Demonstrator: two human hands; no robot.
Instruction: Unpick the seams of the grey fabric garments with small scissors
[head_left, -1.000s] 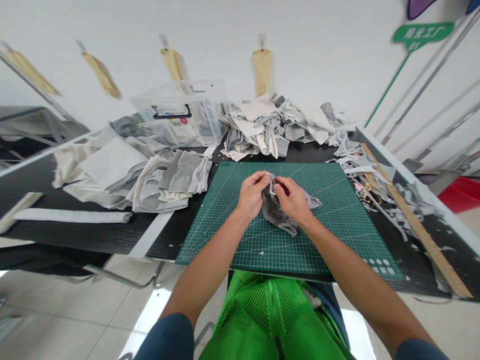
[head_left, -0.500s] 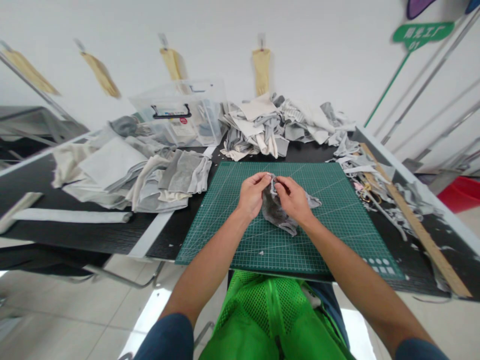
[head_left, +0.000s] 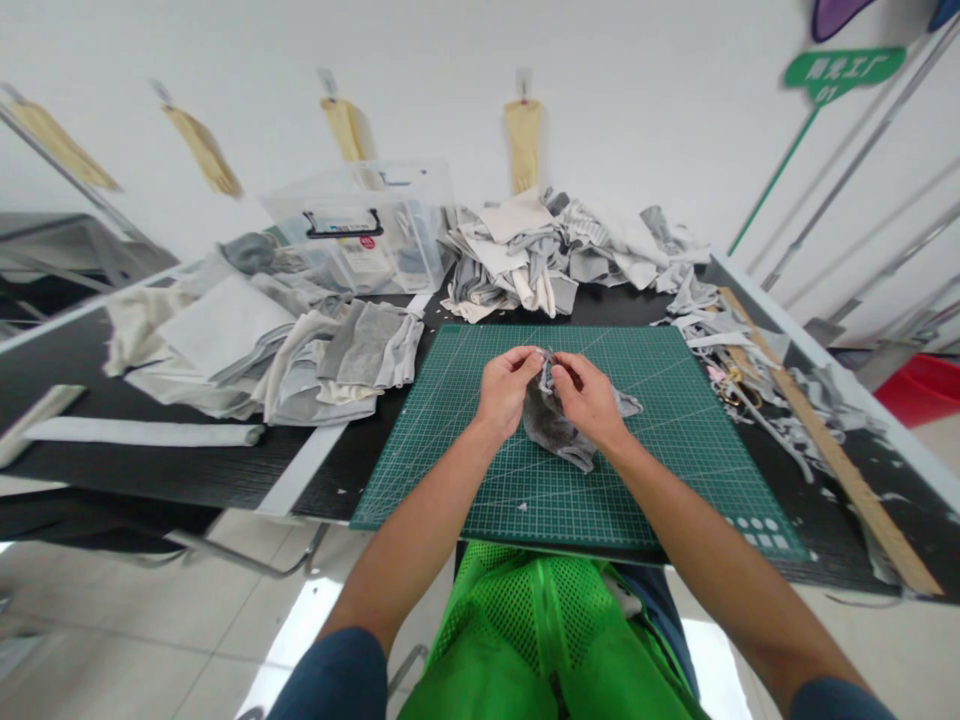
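Note:
A crumpled piece of dark grey cloth with a paler edge is held over the green cutting mat. My left hand pinches its upper edge between thumb and fingers. Close beside it, my right hand is closed on the same edge, thumb pressed to the fingers. The cloth's lower part hangs down onto the mat, and one corner sticks out to the right of my right hand. My fingers hide part of the bunched edge.
Folded grey and cream cloths lie left, with another cloth heap behind the mat. A clear plastic box stands at the back. To the right are a wooden ruler, cloth scraps and scissors.
Both hands keep their hold on the grey cloth in nearly the same place. Only slight finger movement shows at the bunched edge.

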